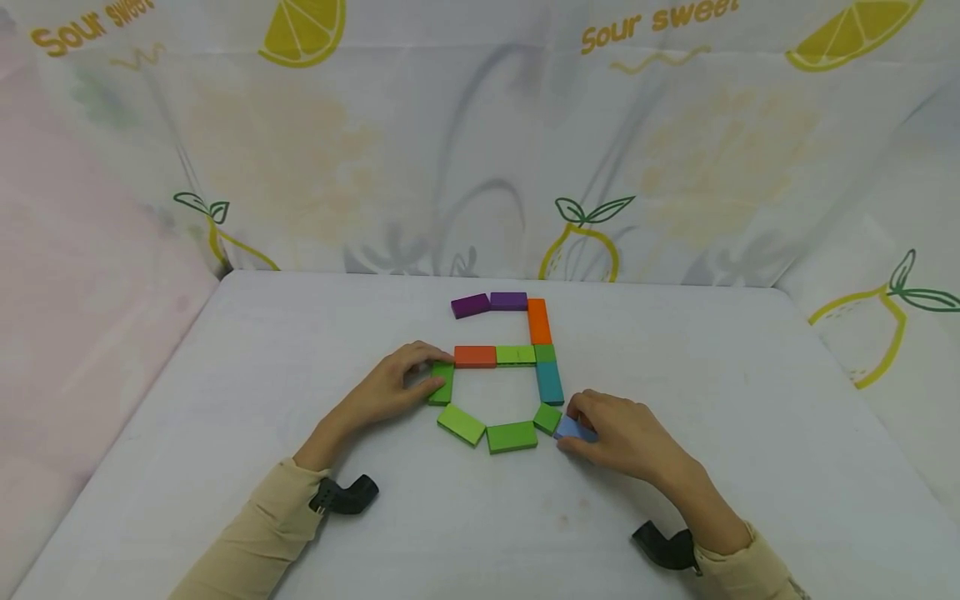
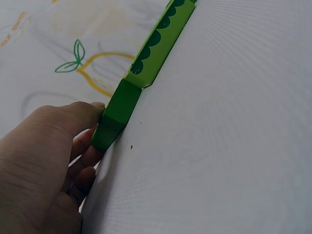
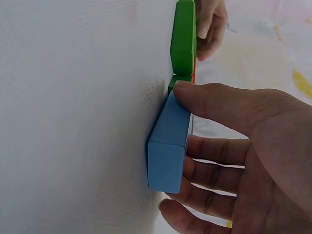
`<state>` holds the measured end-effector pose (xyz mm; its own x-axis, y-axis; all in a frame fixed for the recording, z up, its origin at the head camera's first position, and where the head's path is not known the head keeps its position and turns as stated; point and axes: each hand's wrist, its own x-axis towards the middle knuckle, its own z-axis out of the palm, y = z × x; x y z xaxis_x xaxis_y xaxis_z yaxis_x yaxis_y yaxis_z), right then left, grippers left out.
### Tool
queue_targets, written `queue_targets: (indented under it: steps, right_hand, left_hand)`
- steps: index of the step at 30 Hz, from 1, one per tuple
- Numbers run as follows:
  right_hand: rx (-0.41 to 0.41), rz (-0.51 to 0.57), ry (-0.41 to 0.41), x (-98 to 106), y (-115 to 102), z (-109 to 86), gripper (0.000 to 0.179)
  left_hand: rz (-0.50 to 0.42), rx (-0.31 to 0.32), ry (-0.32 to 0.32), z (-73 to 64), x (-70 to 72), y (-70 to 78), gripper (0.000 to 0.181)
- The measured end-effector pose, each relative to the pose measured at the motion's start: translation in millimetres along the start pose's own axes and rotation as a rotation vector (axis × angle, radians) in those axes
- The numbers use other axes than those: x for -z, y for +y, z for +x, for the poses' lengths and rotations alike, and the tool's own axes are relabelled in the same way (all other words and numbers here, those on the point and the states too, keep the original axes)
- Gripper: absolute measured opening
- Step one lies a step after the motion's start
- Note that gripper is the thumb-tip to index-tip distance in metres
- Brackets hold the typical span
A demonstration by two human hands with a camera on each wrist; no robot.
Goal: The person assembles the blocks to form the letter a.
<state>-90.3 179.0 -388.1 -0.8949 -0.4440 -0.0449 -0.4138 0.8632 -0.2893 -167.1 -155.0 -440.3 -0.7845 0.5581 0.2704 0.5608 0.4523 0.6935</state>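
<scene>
Coloured wooden blocks lie on the white table in a connected outline. At its left side my left hand (image 1: 390,383) grips a green block (image 1: 443,382) between thumb and fingers; the left wrist view shows the same green block (image 2: 122,105) meeting a lighter green one (image 2: 163,44). My right hand (image 1: 626,433) pinches a light blue block (image 1: 573,429) at the lower right corner. In the right wrist view the thumb lies along the top of this blue block (image 3: 168,141), with fingers on its far side. Its end sits against a small green block (image 1: 547,417).
Along the bottom are a light green block (image 1: 461,425) and a green block (image 1: 512,437). A red-orange block (image 1: 475,357) crosses the middle. A teal block (image 1: 550,382) and an orange block (image 1: 539,321) form the right side, with a purple block (image 1: 508,301) at the top.
</scene>
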Motion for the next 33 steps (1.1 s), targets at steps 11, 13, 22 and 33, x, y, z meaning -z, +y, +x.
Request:
queue_targets:
  steps: [11, 13, 22, 33]
  right_hand:
    - [0.011, -0.007, 0.004, -1.1, 0.3, 1.3, 0.029]
    - [0.009, -0.007, 0.003, -1.2, 0.3, 1.4, 0.029]
    - [0.015, -0.008, 0.007, -2.4, 0.2, 0.6, 0.031]
    - [0.032, -0.005, -0.002, -1.4, 0.6, -0.8, 0.030]
  left_hand:
    - [0.007, -0.017, 0.006, 0.5, -1.0, -2.5, 0.030]
    - [0.004, -0.016, 0.004, 0.5, -0.9, -2.3, 0.030]
    - [0.018, -0.024, 0.004, 0.3, -1.0, -3.1, 0.029]
    - [0.017, -0.024, 0.004, 0.7, -1.4, -4.2, 0.029]
